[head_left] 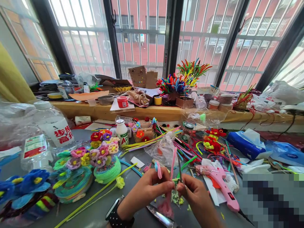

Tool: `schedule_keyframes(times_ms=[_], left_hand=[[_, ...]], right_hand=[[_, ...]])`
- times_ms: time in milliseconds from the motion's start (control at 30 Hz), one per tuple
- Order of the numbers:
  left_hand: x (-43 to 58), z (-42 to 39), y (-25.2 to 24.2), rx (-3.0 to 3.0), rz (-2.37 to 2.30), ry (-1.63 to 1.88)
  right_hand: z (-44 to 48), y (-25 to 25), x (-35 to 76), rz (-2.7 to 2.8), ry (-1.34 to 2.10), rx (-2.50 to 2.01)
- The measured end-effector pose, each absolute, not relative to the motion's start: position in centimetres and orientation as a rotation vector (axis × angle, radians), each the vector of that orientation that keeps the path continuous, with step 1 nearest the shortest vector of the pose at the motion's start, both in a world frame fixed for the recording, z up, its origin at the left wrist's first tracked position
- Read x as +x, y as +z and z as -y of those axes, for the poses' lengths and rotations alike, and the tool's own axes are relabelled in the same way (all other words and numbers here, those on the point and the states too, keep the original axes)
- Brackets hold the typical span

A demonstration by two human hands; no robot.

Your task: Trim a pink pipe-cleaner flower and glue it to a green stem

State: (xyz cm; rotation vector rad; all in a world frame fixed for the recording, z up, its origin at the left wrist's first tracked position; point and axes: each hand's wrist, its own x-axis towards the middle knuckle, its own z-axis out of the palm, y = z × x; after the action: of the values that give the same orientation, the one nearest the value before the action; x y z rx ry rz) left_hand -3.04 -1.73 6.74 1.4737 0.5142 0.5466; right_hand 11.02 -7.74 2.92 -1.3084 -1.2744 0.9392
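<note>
My left hand (152, 188), a dark dotted band at its wrist, pinches a pink pipe cleaner (174, 160) that points upward. A curled pink and light blue fuzzy piece (158, 170) sits at its index finger. Close beside it, my right hand (193, 193) is closed round a thin, dark, pointed tool (180, 166); whether this is scissors or tweezers I cannot tell. The tool's tip rises next to the pink pipe cleaner. Below the hands lie a blurred pink fuzzy piece (165, 207) and a shiny metal object (161, 218), partly hidden by my left hand.
To the right lies a pink glue gun (223, 186) on white paper. Fuzzy flower pots (108, 169) and plastic bottles (57, 126) crowd the left. Behind are loose pipe cleaners (144, 144), a white bottle (121, 131), a glass jar (188, 129) and a blue tissue pack (245, 145).
</note>
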Motion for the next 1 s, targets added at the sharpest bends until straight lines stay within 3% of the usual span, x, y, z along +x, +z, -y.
schedule_keyframes(times_ms=[333, 1000], left_hand=[[-3.0, 1.7, 6.6, 1.379, -0.402, 0.511], [-3.0, 1.8, 7.0, 1.441, -0.481, 0.574]], right_hand=[[8.1, 4.1, 10.6, 1.56, 0.999, -1.146], [7.8, 3.0, 11.0, 1.329, 0.979, -1.206]])
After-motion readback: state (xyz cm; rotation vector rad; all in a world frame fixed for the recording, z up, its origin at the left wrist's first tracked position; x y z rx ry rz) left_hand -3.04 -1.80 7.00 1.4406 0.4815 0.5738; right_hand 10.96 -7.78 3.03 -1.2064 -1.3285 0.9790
